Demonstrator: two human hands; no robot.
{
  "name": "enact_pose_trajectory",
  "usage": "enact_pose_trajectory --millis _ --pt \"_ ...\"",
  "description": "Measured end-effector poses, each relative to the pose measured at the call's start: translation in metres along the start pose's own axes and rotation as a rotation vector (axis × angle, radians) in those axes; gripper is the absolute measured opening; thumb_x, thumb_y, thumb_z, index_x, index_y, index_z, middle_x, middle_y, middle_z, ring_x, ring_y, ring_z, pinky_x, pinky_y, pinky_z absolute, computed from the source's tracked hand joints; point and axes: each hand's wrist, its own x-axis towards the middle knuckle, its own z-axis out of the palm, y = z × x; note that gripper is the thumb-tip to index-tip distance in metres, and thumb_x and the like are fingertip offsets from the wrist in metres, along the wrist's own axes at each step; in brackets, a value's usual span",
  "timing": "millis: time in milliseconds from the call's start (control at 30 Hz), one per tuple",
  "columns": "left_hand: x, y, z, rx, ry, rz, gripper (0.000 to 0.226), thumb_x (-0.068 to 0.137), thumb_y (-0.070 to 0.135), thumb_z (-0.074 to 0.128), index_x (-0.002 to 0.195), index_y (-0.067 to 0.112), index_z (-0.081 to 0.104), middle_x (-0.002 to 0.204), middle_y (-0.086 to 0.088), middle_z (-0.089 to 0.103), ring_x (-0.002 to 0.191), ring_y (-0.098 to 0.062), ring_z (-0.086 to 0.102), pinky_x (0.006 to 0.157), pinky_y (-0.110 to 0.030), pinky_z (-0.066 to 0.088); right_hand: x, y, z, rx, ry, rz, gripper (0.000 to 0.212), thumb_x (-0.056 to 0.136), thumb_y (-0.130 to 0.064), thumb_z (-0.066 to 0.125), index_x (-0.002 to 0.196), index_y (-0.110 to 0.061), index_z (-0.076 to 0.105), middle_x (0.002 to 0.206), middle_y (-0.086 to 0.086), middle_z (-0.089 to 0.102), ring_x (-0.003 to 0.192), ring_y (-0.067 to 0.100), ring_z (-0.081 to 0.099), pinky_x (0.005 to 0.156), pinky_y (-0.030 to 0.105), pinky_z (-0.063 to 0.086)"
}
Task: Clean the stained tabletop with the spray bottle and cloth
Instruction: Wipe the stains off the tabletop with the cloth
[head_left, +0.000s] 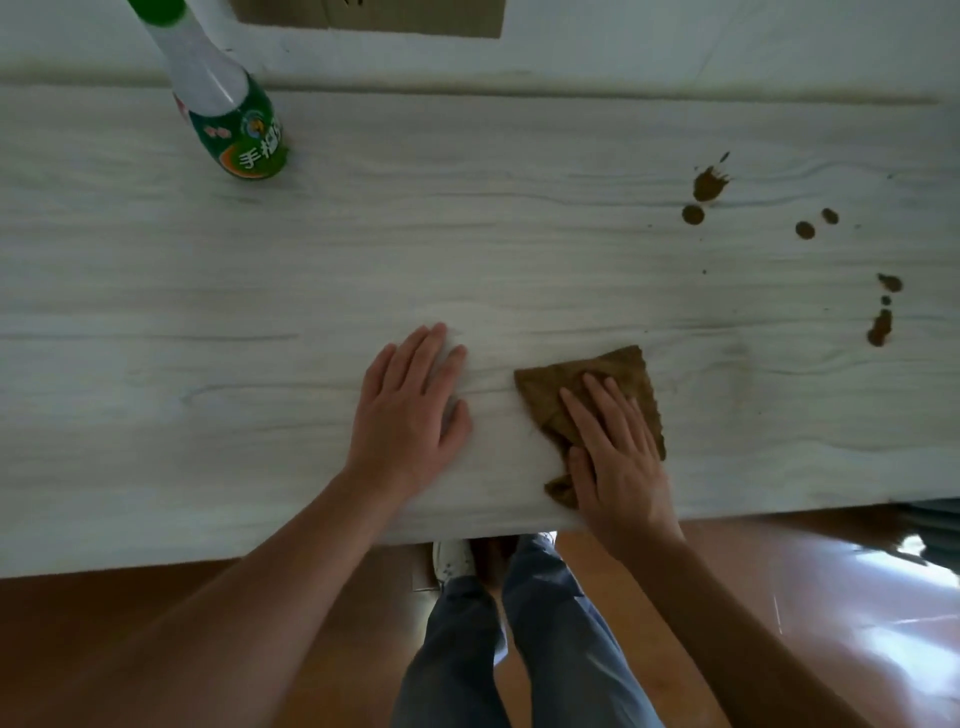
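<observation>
My right hand's (618, 462) straight fingers (605, 402) press the soft, limp cloth (556, 384), which I'd bunch centrally; left hand (410, 410) lies flat on the table (208, 312).

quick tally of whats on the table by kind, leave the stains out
spray bottle: 1
cloth: 1
hands: 2, left hand flat on the tabletop, right hand pressing the cloth
total: 4

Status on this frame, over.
Left hand flat on tabletop. Right hand pressing cloth. Stains unwiped, to the right. Spray bottle standing far left.
</observation>
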Motion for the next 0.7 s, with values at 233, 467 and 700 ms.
enact_pose_trajectory --millis 233,467,700 --pt "0.055 0.030 -0.014 -0.030 0.009 -0.077 0.054 0.092 0.040 0.046 0.138 0.014 0.056 0.153 -0.016 0.049 0.139 -0.036 0.046 0.115 -0.051 0.034 0.057 0.060 -0.026 0.013 0.140 0.396 0.059 0.097 -0.034 0.034 0.154 -0.017 0.039 0.163 0.009 0.029 0.151 0.029 0.021 0.124 0.051 0.020" --pt "0.149 0.071 0.005 -0.020 -0.053 -0.059 0.068 0.093 0.046 0.030 0.152 0.015 0.044 0.165 -0.016 0.032 0.152 -0.036 0.028 0.124 -0.055 0.020 0.071 0.081 -0.030 0.012 0.167 0.492 0.057 0.100 -0.033 0.039 0.156 -0.022 0.034 0.164 0.005 0.025 0.151 0.029 0.019 0.124 0.048 0.019" --pt "0.158 0.079 0.030 0.043 0.025 -0.055 0.061 0.096 0.042 0.039 0.150 0.014 0.046 0.163 -0.016 0.035 0.153 -0.036 0.028 0.125 -0.055 0.016 0.096 0.128 -0.047 -0.003 0.158 0.566 0.057 0.103 -0.032 0.041 0.158 -0.024 0.028 0.166 0.003 0.020 0.153 0.025 0.013 0.125 0.048 0.014"
